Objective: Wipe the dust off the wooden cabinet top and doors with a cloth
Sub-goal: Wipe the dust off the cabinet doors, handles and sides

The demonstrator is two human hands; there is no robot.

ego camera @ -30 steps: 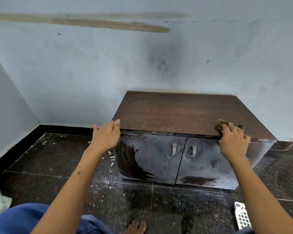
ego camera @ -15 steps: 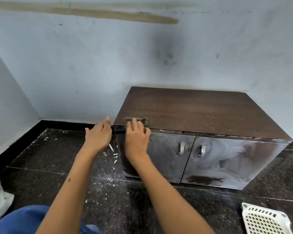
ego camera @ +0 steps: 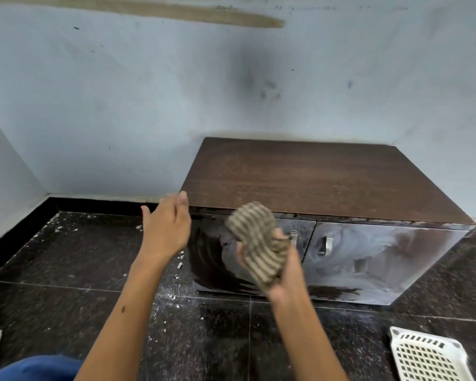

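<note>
Head view
Right hand [ego camera: 282, 266]: palm up, fingers curled round the striped cloth [ego camera: 256, 244], held in front of the left door [ego camera: 248, 254], off the cabinet [ego camera: 327, 180].
Cloth axis: lower right to upper left, free end up.
Left hand [ego camera: 165, 229]: fingers straight, empty, beside the cabinet's left front corner.

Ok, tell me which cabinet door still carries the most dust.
The right door: a pale grey dust film swirls across most of it. The left door, partly behind the cloth, already shows dark wiped streaks on its left part.
</note>
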